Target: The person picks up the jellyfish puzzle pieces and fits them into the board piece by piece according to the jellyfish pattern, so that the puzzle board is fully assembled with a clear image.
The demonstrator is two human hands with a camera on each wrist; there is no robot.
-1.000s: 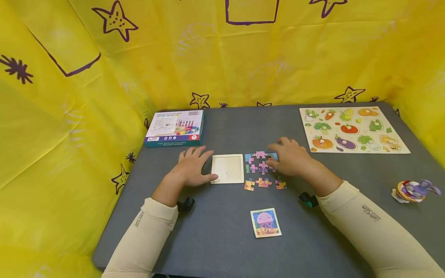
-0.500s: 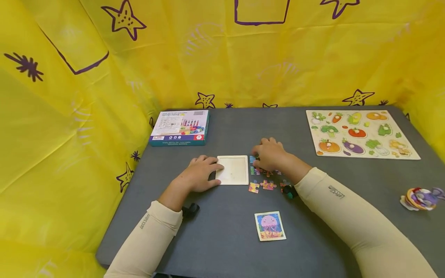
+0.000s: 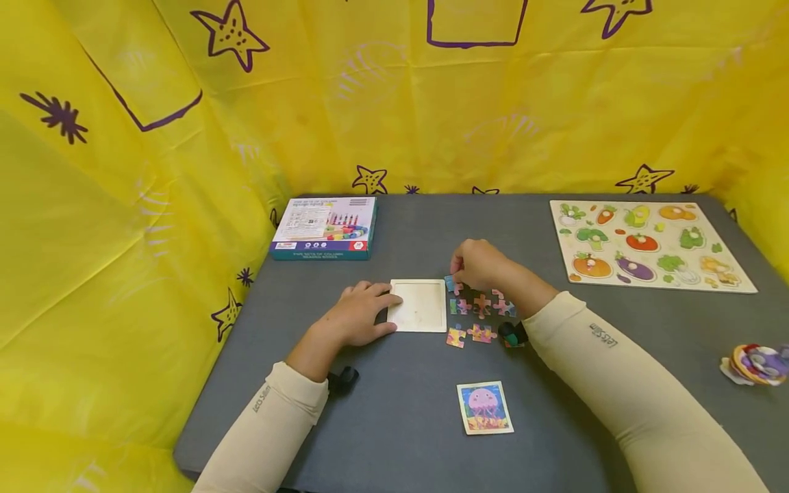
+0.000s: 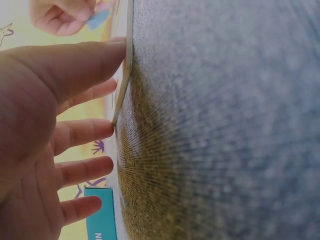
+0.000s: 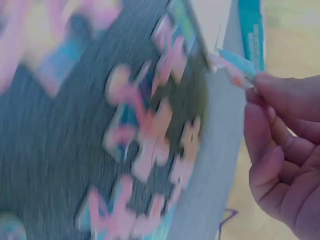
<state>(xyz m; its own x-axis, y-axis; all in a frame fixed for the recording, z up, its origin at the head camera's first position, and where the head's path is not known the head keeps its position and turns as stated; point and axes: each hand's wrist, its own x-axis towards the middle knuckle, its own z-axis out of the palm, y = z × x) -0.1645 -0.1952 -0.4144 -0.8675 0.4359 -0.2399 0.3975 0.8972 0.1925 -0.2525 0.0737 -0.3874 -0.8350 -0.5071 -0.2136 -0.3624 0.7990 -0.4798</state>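
My right hand [image 3: 483, 266] pinches a blue and pink jigsaw piece [image 5: 234, 67] between thumb and forefinger. It is at the top right corner of the shallow wooden puzzle tray [image 3: 419, 309], with the piece tilted in the right wrist view. My left hand [image 3: 359, 313] rests at the tray's left side, its fingers spread and loosely straight. In the left wrist view the thumb [image 4: 90, 62] touches the tray's edge. Several loose jigsaw pieces [image 3: 482, 333] lie in rows right of the tray; my right hand and wrist hide some.
A jellyfish picture card [image 3: 485, 409] lies nearer the front. At the back left is a boxed toy set [image 3: 323, 229]. A vegetable peg board [image 3: 647, 243] lies back right, with a purple toy figure [image 3: 755, 363] at the far right. Yellow cloth [image 3: 370, 123] hangs behind.
My right hand has moved left over the pieces and taken hold of one near the tray's corner. My left hand's fingers have come onto the tray's left edge. The head view has shifted slightly.
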